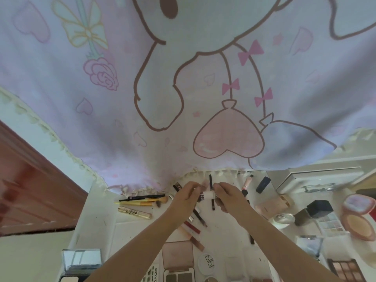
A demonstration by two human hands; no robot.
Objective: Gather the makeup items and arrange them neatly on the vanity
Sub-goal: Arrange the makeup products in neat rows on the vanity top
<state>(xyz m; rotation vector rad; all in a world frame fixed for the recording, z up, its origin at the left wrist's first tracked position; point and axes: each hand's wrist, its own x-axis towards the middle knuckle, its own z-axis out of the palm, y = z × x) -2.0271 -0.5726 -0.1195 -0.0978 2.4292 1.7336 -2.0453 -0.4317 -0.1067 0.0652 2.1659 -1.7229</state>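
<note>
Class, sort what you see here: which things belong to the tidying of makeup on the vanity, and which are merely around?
Part of the job:
left hand and right hand, both holding a small white tube
gold mascara
yellow brushes
eyeshadow palette
round blush compact

Merely around:
cartoon cloth
red-brown door

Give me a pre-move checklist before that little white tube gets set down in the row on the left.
1. Tube held: ok. Left hand and right hand both pinch the small white tube.
2. Tube cap closed: cannot tell, fingers cover the ends.
3. Row to join exists: ok. Black pencil, yellow brushes and gold mascara lie roughly parallel.
4. Free spot near the row: ok, bare vanity top beside the mascara.
5. Path clear: not ok, loose lip pencils lie under the hands.
</note>
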